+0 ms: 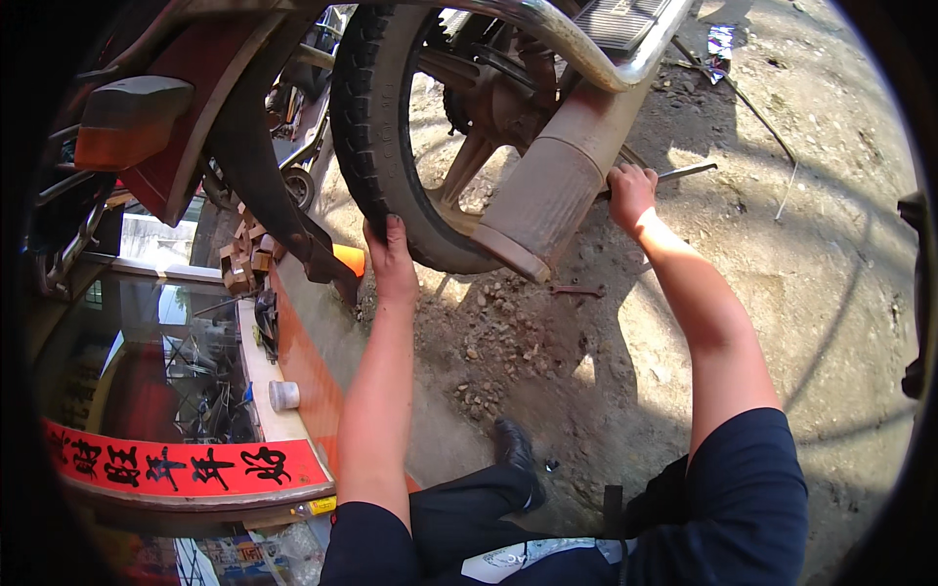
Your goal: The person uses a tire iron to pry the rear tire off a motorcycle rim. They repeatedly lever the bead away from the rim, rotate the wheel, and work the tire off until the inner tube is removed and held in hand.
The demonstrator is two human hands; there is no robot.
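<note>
A motorcycle's rear wheel stands in front of me, its knobbly black tyre (pixel 360 127) dusty along the sidewall. My left hand (pixel 394 262) grips the lower part of the tyre, thumb against the sidewall and the other fingers mostly hidden. On the other side of the wheel, my right hand (pixel 633 191) is closed around a thin metal bar (pixel 689 173). One end of the bar sticks out to the right; its other end is hidden behind the exhaust muffler (pixel 547 190). A reddish wrench (pixel 578 290) lies on the ground below the muffler.
The rear mudguard (pixel 259 146) and tail light (pixel 132 122) overhang at the left. A chrome rail (pixel 586 63) curves above the muffler. Loose gravel (pixel 498 337) covers the ground below. At left are a glass case with a red banner (pixel 186 461) and a white cup (pixel 283 396).
</note>
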